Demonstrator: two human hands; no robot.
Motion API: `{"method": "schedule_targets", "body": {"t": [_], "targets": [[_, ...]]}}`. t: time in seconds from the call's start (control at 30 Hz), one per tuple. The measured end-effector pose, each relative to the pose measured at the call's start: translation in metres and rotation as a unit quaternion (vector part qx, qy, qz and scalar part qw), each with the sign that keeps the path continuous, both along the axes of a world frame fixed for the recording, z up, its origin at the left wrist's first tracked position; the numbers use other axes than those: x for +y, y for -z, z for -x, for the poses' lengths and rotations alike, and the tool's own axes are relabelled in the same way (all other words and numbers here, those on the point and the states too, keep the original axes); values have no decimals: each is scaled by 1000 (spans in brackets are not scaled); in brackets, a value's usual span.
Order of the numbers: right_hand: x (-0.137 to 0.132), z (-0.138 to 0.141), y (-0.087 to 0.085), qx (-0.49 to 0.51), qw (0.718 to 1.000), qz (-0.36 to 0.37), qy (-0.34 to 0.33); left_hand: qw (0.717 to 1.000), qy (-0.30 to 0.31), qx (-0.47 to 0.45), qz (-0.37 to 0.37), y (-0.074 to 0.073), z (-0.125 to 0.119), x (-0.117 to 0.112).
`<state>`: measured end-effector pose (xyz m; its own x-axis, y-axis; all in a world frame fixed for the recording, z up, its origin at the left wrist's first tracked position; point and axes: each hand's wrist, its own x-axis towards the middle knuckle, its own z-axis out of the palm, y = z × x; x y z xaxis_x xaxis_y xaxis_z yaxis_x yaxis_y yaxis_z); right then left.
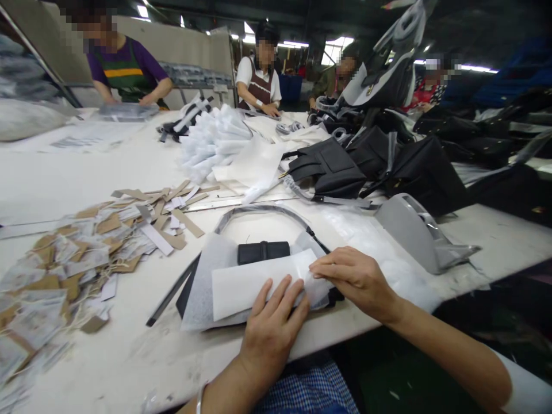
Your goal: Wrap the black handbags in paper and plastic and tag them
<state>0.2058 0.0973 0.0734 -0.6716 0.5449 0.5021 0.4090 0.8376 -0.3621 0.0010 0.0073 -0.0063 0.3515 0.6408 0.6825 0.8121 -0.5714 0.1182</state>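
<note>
A black handbag (184, 302) lies flat on the table in front of me, its wrapped handle (263, 209) arching away from me. Thin white tissue (207, 261) covers much of it, and a black strap tab (264, 252) shows in the middle. Across the front is a folded white foam sheet (241, 287). My left hand (276, 330) rests on this sheet with fingers spread. At the sheet's right end, the thumb and fingers of my right hand (357, 282) are pinched together on its edge; whether a bit of tape is also between them is hidden.
Paper tags with strings (86, 259) are heaped on the left. Black handbags (328, 167) pile up behind to the right. A grey tape dispenser (405, 230) stands right of my hand. White foam rolls (218, 138) lie farther back. Several people work across the table (142, 155).
</note>
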Motion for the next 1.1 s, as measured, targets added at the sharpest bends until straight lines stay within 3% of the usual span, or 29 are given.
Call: {"method": "schedule_targets", "body": {"t": [0.1, 0.23, 0.4, 0.57, 0.87, 1.1], "targets": [[3, 1, 0, -9, 1000, 21, 9, 1000, -2, -3, 6, -2, 0, 0], [11, 9, 13, -20, 998, 38, 34, 1000, 0, -15, 10, -2, 0, 0], [15, 15, 28, 4, 984, 155, 87, 1000, 2, -11, 20, -2, 0, 1], [18, 17, 29, -3, 970, 228, 90, 999, 2, -23, 47, -4, -1, 1], [28, 21, 21, -105, 955, 253, 115, 998, 9, 44, 32, -6, 3, 2], [23, 17, 31, -3, 971, 201, 130, 995, 8, 89, 39, -6, 5, 4]]}}
